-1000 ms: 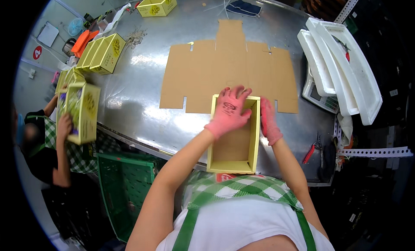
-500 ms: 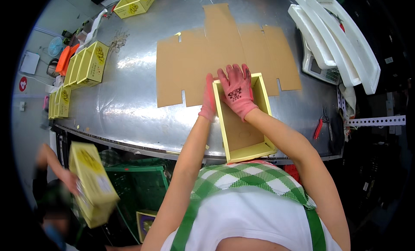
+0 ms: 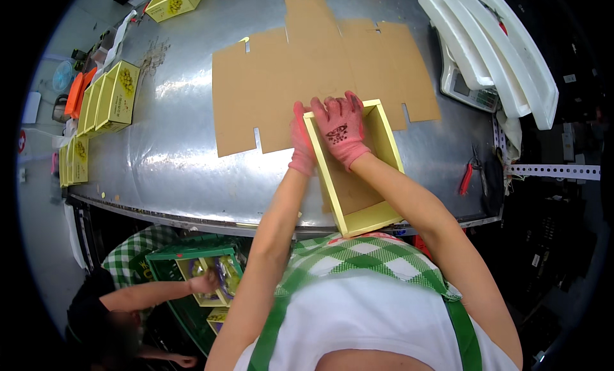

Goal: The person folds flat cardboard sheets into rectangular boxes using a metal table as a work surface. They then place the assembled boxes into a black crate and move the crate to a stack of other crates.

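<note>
An open-topped, pale yellow cardboard box [image 3: 373, 219] stands at the table's near edge, against my apron. My left hand [image 3: 302, 141], in a pink glove, presses the outside of its left wall by the far corner. My right hand [image 3: 340, 129], gloved alike, reaches inside that corner, its fingers bent over the far rim. Between them the two hands grip the wall at this corner. Just beyond the box lies a flat, unfolded brown cardboard blank [image 3: 281, 83] with slots and flaps; the box covers part of its near edge.
Several yellow boxes [image 3: 118, 97] stand along the table's left side, another [image 3: 176, 3] at the far left. White foam trays [image 3: 492, 51] rest over a scale [image 3: 470, 93] at right, near red-handled pliers [image 3: 467, 179]. Lower left, a co-worker's hand [image 3: 203, 281] is at a green crate [image 3: 167, 259].
The co-worker no longer holds up a yellow box; a hand now reaches to yellow boxes of green fruit in the crate. My hands stay at the same box corner, and the view has shifted slightly.
</note>
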A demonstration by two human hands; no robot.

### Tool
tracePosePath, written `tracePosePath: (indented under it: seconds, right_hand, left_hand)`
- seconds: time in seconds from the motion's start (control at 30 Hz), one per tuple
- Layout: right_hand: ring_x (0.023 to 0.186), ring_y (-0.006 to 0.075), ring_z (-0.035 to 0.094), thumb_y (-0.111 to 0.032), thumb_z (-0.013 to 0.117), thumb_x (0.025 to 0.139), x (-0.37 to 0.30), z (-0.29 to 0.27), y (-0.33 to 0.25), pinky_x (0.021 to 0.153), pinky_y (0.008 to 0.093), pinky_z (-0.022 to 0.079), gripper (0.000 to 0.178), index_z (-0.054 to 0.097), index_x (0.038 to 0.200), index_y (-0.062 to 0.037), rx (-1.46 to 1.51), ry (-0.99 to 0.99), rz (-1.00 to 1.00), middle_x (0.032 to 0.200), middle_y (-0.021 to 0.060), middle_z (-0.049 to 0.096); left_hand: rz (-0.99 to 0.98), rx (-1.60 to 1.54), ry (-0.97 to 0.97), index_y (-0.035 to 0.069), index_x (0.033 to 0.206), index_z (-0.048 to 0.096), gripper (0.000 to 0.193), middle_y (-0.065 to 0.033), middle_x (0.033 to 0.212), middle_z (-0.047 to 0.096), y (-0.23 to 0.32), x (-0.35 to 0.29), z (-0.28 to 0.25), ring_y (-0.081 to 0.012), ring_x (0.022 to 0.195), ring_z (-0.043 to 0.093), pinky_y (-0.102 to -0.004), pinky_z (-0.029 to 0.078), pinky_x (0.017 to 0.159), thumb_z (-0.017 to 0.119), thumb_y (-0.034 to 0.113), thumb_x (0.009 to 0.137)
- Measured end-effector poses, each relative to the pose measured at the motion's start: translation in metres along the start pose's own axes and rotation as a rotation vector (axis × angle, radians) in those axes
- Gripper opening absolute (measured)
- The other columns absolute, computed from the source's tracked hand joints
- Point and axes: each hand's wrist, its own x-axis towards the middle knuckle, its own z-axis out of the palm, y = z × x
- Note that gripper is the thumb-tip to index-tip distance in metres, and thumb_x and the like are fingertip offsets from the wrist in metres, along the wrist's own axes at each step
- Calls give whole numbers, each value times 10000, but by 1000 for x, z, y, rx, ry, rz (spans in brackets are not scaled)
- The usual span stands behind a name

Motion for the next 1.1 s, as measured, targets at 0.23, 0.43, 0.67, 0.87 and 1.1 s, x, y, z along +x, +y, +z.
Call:
tracePosePath:
  seconds: [0.23,0.43,0.67,0.87,1.1]
  right_hand:
    - [1065,285,505,-60,566,776,16,-70,28,957,419,390,398,500,1168,-81,784,-61,82,1138,121,521]
    - [1186,204,456,-331,435,964,-17,-16,162,1033,310,329,471,390,1323,-30,1565,126,689,1262,75,486]
    - [1246,252,392,-455,258,977,-47,88,98,1091,370,240,593,325,1370,-15,1182,177,712,1391,125,370]
    - [1301,253,346,-578,272,932,-17,33,83,1073,348,266,730,337,1361,10,1861,-128,755,1376,166,396]
    - [1262,229,395,-416,280,990,-41,30,119,1079,344,275,553,348,1350,-1,1697,184,768,1356,145,416]
  left_hand:
    - [93,93,-48,16,848,622,581,-44,753,638,5,-5,-2,-152,697,594,-301,496,684,265,455,980]
    - [436,423,165,-6,1228,489,533,-100,1189,548,35,-19,-34,-186,1126,488,-331,345,1020,312,427,972]
    - [343,188,166,26,1306,420,577,-92,1260,493,23,-12,-9,-185,1197,430,-340,298,1061,285,470,963]
    - [311,222,59,45,1414,250,657,-142,1402,339,11,-7,28,-230,1331,268,-355,155,1132,287,512,953]
    - [442,279,129,25,1416,219,643,-143,1408,326,32,-16,-22,-240,1310,308,-354,196,1115,254,483,967]
